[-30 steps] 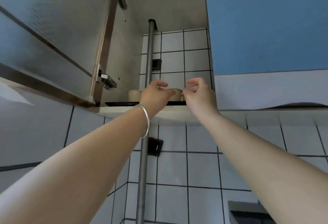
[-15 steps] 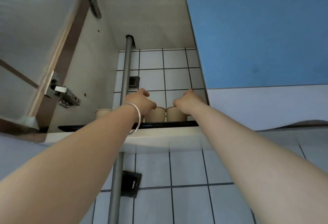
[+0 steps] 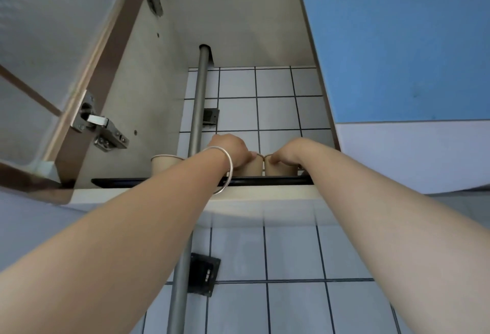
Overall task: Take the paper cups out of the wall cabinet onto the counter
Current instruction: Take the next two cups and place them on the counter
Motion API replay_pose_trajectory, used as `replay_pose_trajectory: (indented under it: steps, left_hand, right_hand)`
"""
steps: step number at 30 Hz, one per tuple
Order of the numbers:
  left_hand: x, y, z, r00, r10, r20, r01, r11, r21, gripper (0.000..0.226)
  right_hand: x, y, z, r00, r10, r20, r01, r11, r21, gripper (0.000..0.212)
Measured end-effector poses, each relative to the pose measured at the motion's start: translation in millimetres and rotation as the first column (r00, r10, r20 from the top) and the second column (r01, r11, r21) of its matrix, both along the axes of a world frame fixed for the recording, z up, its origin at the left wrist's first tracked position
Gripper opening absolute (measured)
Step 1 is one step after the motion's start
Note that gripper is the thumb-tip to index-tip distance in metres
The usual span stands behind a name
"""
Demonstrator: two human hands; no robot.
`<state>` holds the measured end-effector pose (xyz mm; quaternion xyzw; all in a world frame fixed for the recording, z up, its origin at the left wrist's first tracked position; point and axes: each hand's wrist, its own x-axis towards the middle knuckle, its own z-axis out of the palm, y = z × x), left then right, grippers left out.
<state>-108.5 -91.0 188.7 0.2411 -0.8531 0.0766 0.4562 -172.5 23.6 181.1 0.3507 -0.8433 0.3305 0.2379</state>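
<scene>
— Cups sat where, from the head view?
— On the black tray (image 3: 159,182) in the open cabinet (image 3: 148,100): one cup (image 3: 164,165) stood alone at left, two more touching side by side.
— And the hands?
— Left hand (image 3: 230,149), bracelet (image 3: 228,166) on its wrist, had its grip closed around the middle cup (image 3: 252,168). Right hand (image 3: 289,152) pinched the right cup (image 3: 278,169) at the rim.
— Anything behind?
— A grey pipe (image 3: 198,100) against white tiles (image 3: 275,112).
</scene>
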Motion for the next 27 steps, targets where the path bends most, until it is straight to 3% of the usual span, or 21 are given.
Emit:
replay_pose_trajectory:
  steps: [3,7,12,17,22,27]
  left_hand:
    - [3,-8,2,0.977,-0.136,-0.161,0.143,0.989,0.032,0.029]
    - [21,-7,7,0.809,-0.363,-0.462,0.398,0.917,-0.024,0.028]
    - [58,6,8,0.68,-0.523,-0.513,0.546,0.829,-0.123,0.025]
    - [100,30,-10,0.614,-0.528,-0.587,0.597,0.797,-0.093,0.022]
    - [129,64,-59,0.508,-0.449,-0.735,0.683,0.73,0.026,0.02]
    - [161,89,-140,0.566,-0.242,-0.788,0.602,0.774,0.194,0.05]
  right_hand:
    - [0,3,-1,0.995,0.077,0.063,-0.069,0.991,-0.118,0.054]
    - [6,10,5,0.953,0.289,0.088,-0.227,0.877,-0.424,0.062]
    - [32,24,11,0.874,0.478,-0.088,-0.432,0.681,-0.592,0.049]
    - [62,39,-6,0.807,0.567,-0.167,-0.503,0.512,-0.696,0.051]
    - [93,41,-63,0.683,0.719,-0.127,-0.533,0.371,-0.76,0.05]
    - [122,39,-139,0.464,0.886,0.003,-0.522,0.275,-0.807,0.052]
